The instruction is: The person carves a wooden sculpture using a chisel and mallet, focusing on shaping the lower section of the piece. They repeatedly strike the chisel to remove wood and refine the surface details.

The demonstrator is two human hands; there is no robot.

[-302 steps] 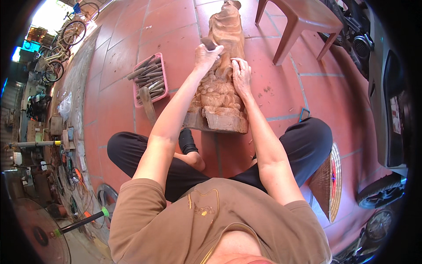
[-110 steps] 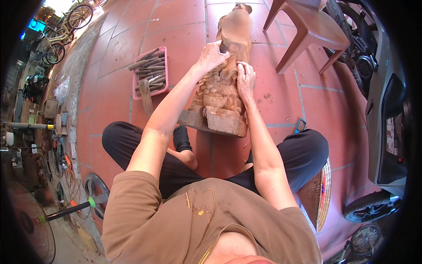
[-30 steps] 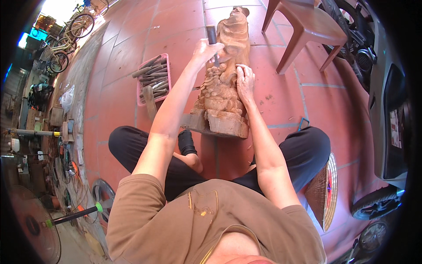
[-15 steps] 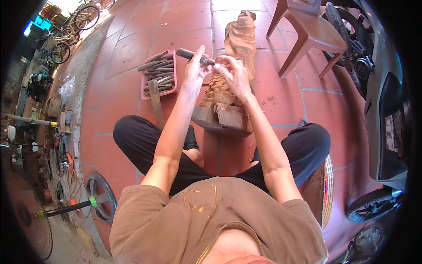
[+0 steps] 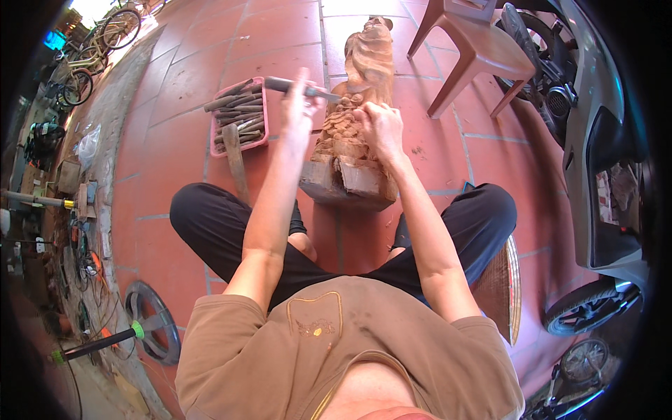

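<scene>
Head view: chisel [image 5: 279, 85] in loosely curled left hand [image 5: 297, 110], half-curled right hand [image 5: 381, 129], contents unclear, by wooden statue [image 5: 368, 78]

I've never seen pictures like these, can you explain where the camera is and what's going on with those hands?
There's no machine here: these are a person's own bare hands. The camera sits on their head, looking down, and its wide lens bends straight edges. On the reddish tiled floor between the knees and beyond lies a carved wooden figure. To its left is a pink basket of dark, stick-like tools. The left hand, slightly blurred, holds a long-handled tool. The right hand, fingers curled, is over the figure; I can't tell whether it touches it.
</scene>
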